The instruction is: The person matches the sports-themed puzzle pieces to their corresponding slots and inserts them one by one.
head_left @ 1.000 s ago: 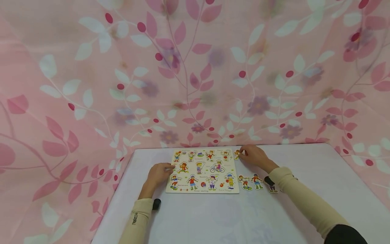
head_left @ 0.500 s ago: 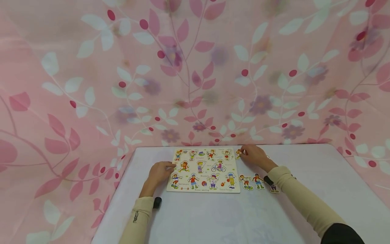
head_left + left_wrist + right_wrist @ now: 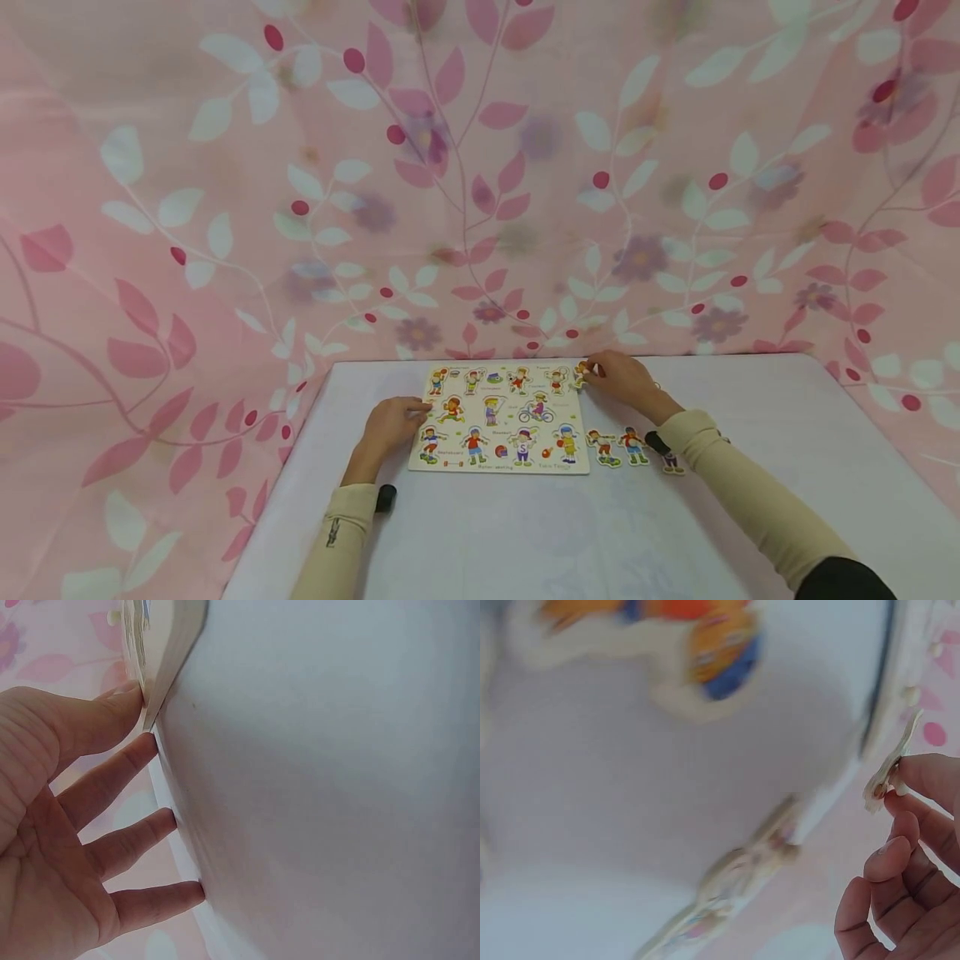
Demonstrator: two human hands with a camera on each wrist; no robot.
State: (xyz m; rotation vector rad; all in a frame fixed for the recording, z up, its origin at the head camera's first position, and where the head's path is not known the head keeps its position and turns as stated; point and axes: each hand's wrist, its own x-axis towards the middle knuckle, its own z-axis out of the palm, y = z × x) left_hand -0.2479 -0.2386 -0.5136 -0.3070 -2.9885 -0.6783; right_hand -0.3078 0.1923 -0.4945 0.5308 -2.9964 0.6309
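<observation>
A wooden puzzle board [image 3: 467, 425] with sports figures and printed words lies flat on the white table. My left hand [image 3: 392, 429] is at its left edge; in the left wrist view the thumb [image 3: 120, 709] touches the board's edge [image 3: 176, 656] and the other fingers [image 3: 135, 844] stretch out with their tips at the tabletop. My right hand [image 3: 622, 385] pinches a small figure-shaped puzzle piece [image 3: 581, 375] between thumb and forefinger, by the board's upper right corner. The right wrist view shows this piece [image 3: 889, 769] edge-on, the other fingers loosely curled.
Right of the board lie more puzzle pieces: a figure on green [image 3: 602, 448], a red-shirted figure [image 3: 633, 447] and one partly hidden [image 3: 672, 464] by the right wrist's camera. A pink floral cloth [image 3: 480, 208] hangs behind the white table [image 3: 525, 533].
My right hand has shifted slightly left with the puzzle piece, which now overlaps the board's right edge in the head view. My left hand stays at the board's left edge.
</observation>
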